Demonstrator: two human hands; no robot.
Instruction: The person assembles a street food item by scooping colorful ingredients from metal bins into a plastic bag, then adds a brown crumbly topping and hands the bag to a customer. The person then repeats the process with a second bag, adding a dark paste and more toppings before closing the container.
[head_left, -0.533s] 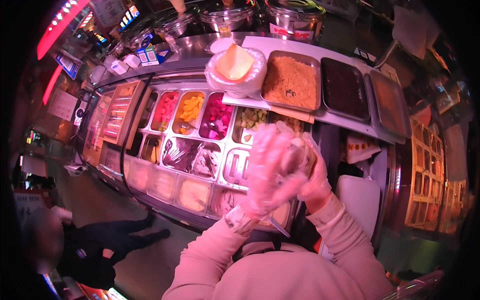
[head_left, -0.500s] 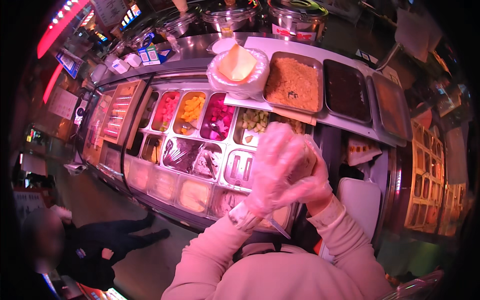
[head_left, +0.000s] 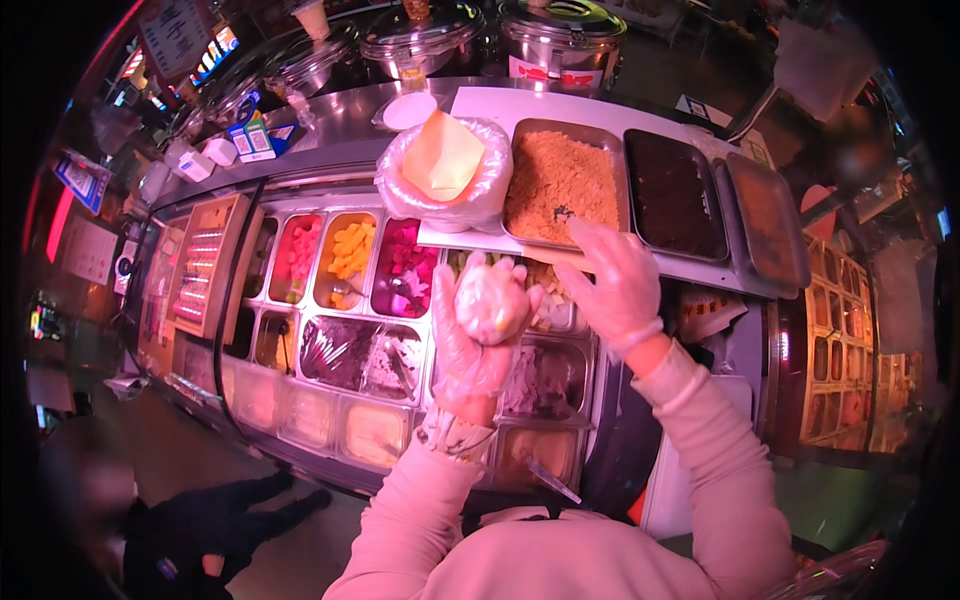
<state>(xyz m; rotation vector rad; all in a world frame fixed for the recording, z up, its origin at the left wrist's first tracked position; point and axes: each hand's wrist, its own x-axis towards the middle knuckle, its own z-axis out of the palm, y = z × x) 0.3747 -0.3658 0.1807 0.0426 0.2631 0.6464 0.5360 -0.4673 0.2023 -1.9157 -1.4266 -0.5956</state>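
Note:
In my gloved left hand [head_left: 465, 362] sits a pale, round, shiny ball [head_left: 492, 303], palm up, with my fingers curled around its sides. I cannot tell what it is made of. My right hand [head_left: 622, 292], also in a clear plastic glove, is apart from it with the fingers stretched out and nothing in them. It hovers by the near edge of a metal tray of brown crumbs [head_left: 565, 180]. Beneath both hands lie metal pans, among them yellow fruit cubes [head_left: 352, 252], magenta fruit cubes [head_left: 408, 262] and a purple mash [head_left: 548, 378].
A plastic-lined tub with a yellow paper sheet [head_left: 443, 158] stands left of the crumbs. To their right are a tray of dark powder [head_left: 675, 195] and another tray [head_left: 765, 220]. Lidded pots [head_left: 560, 45] line the back. A person [head_left: 215, 540] is at lower left.
My hands have come apart from being cupped together. The left has moved left with the ball now showing in it; the right has opened and shifted toward the crumb tray.

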